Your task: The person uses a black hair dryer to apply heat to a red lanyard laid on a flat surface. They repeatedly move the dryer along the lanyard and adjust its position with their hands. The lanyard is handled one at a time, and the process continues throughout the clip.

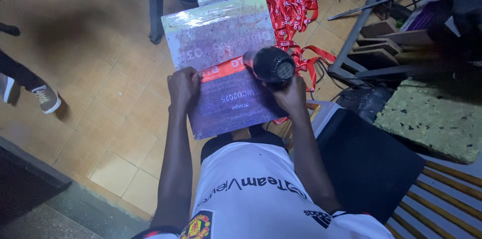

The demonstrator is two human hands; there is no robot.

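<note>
A flat purple board [221,48] wrapped in shiny clear film rests on my lap, tilted away from me. A red ribbon [221,70] crosses its middle. My left hand [183,87] presses down on the board's left edge at the ribbon's end. My right hand [291,96] grips a black heat gun [269,65], whose round rear end faces the camera and which points down at the ribbon's right part.
A heap of red ribbons [288,3] lies on the tiled floor beyond the board. A dark metal frame with wooden steps [381,43] stands at right, a black bag [366,158] beside my leg. Another person's shoe [46,98] is at far left.
</note>
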